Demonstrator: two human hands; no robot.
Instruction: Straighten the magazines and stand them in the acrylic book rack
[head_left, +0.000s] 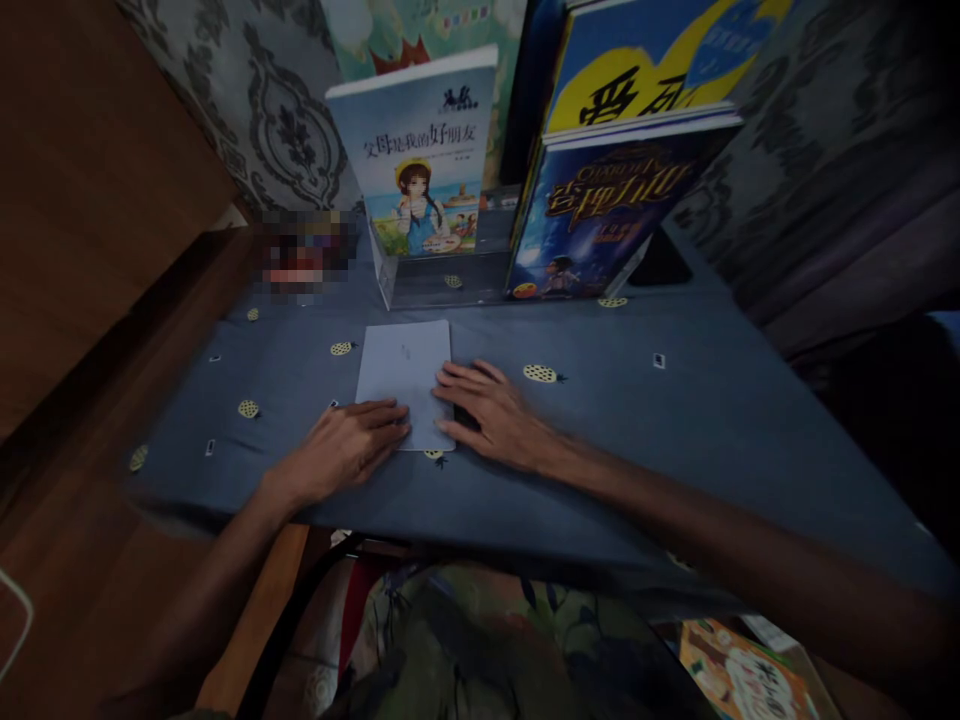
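A pale sheet of paper lies flat on the blue-grey tablecloth near the middle. My left hand rests palm down on the sheet's near left corner, fingers flat. My right hand lies on the sheet's right edge, fingers spread and pointing left. A small dark thing shows under the right palm; I cannot tell what it is.
Behind the paper a clear stand holds a light-blue book. A dark-blue book and a yellow-and-blue one lean to its right. A blurred object sits back left. Another book lies low on the right.
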